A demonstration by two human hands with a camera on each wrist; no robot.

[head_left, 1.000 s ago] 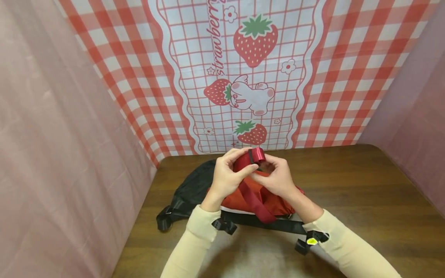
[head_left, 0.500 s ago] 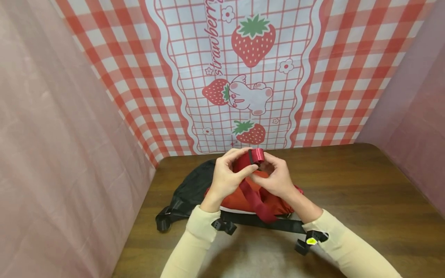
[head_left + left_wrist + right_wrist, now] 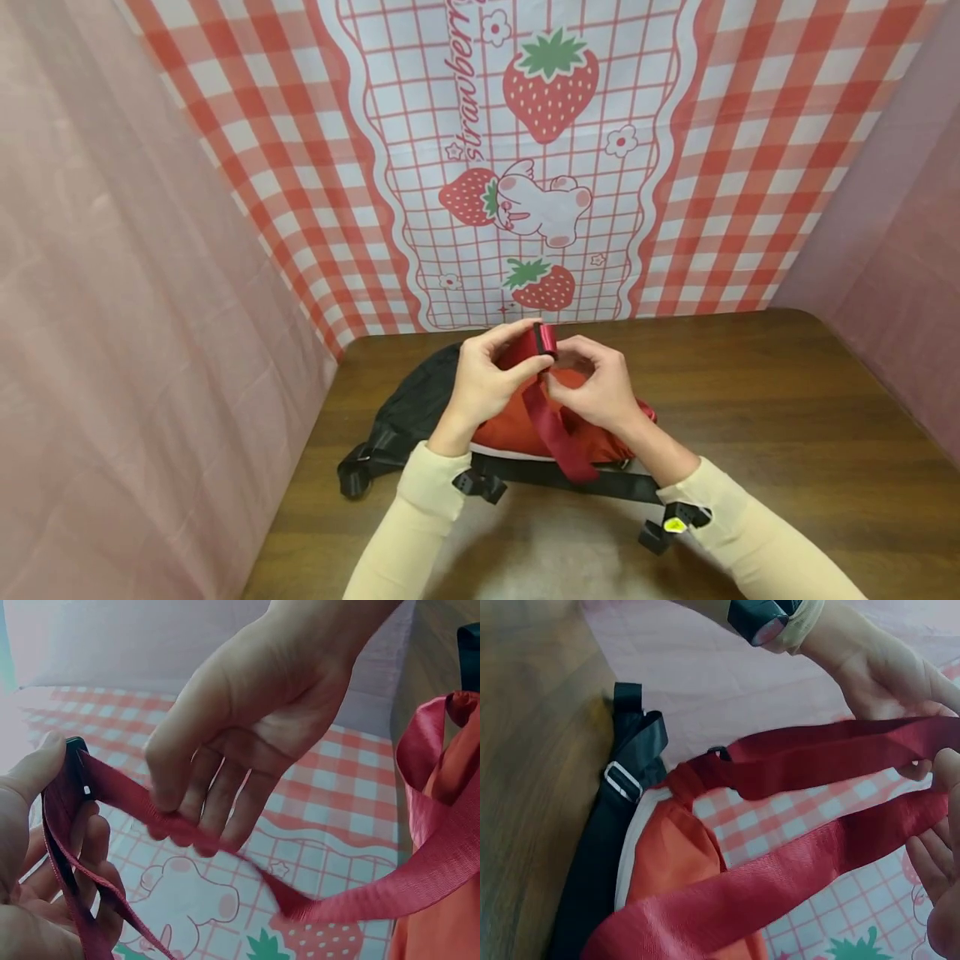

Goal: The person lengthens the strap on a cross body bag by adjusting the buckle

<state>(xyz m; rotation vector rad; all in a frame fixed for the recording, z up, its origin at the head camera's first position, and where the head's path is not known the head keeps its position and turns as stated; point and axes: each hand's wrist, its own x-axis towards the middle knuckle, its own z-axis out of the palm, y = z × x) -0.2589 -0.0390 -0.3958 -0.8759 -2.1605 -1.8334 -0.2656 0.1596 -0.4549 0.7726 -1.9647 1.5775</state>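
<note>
A dark red webbing strap (image 3: 558,442) runs through a black slide buckle (image 3: 77,765). My left hand (image 3: 483,383) grips the buckle and the webbing, thumb on its near edge. My right hand (image 3: 596,383) pinches the strap just right of the buckle, its fingers curled over the webbing in the left wrist view. A short shiny loop of strap (image 3: 549,338) stands out at the buckle. The strap belongs to an orange bag (image 3: 510,421) lying below both hands, partly hidden by them. In the right wrist view two lengths of strap stretch from this bag to the hands.
A black bag (image 3: 416,392) lies under and left of the orange one. Its black strap (image 3: 592,855) has a metal adjuster (image 3: 622,781). The wooden table (image 3: 750,400) meets a strawberry-print checked cloth (image 3: 480,275) at the back. Pink curtains (image 3: 150,333) hang at both sides.
The strap loop sticking out at the buckle has become shorter. The length hanging between the hands has shifted slightly right. Both hands stay nearly in place, a little farther apart.
</note>
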